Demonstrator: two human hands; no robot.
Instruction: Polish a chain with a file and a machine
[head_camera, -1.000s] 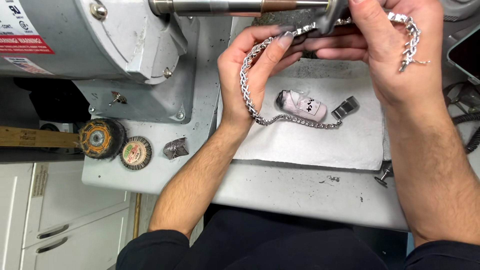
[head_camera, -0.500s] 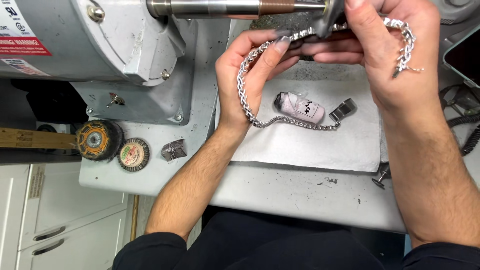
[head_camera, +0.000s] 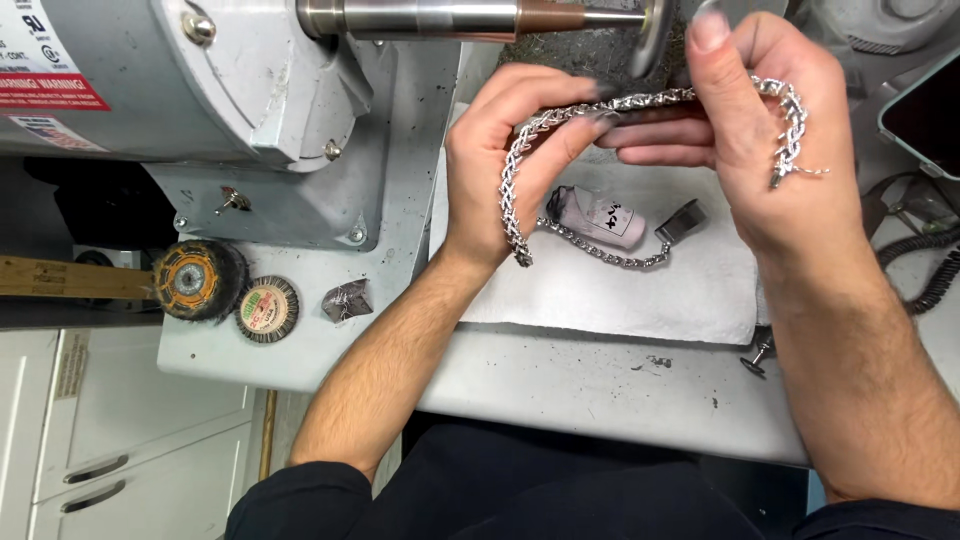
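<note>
A thick silver woven chain (head_camera: 512, 190) is stretched between my two hands just below the spinning wheel end of a grey polishing motor (head_camera: 250, 90). My left hand (head_camera: 505, 165) pinches the chain near its middle, and the loose end loops down over my wrist onto a white cloth (head_camera: 640, 290). My right hand (head_camera: 765, 140) grips the other part of the chain, whose clasp end drapes over the back of my knuckles. The motor's steel spindle (head_camera: 450, 17) runs to a buffing wheel (head_camera: 655, 40) right above my fingers.
On the cloth lie a small pale tube (head_camera: 600, 213) and a dark metal clip (head_camera: 682, 220). Two round polishing wheels (head_camera: 200, 280) and a crumpled bit of foil (head_camera: 346, 299) sit on the motor base. A phone (head_camera: 925, 105) and coiled cord (head_camera: 925, 270) are at right.
Both hands have edged slightly up toward the wheel with the chain held taut; the hanging loop shifted a little on the cloth.
</note>
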